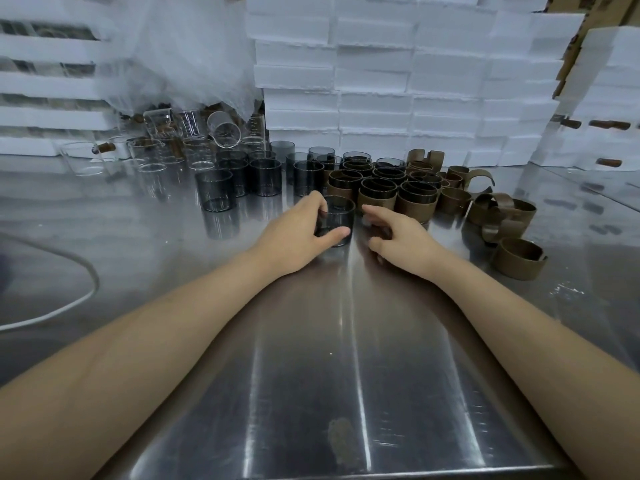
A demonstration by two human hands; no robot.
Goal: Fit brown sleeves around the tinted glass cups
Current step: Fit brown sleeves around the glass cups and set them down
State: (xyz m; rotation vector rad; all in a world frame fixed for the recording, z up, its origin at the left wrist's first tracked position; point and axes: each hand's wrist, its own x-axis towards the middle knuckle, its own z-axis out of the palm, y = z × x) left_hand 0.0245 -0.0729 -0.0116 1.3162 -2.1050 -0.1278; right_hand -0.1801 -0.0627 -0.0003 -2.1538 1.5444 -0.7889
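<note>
Left hand [294, 233] grips a tinted glass cup [337, 220] standing on the bench [346, 341]. Right hand [398, 237] hovers beside it, fingers loosely curled, holding nothing. Brown sleeves [517, 259] lie right.

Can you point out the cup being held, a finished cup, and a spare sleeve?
held cup [341, 218]: head view, dark glass wall.
sleeved cup [377, 203]: head view, brown band at front.
loose sleeve [516, 268]: head view, outer wall, nearest one.

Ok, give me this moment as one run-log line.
left hand: grips bare tinted glass cup | right hand: empty, beside cup | loose brown sleeves: on table, right side | step: sleeve not yet on
</note>
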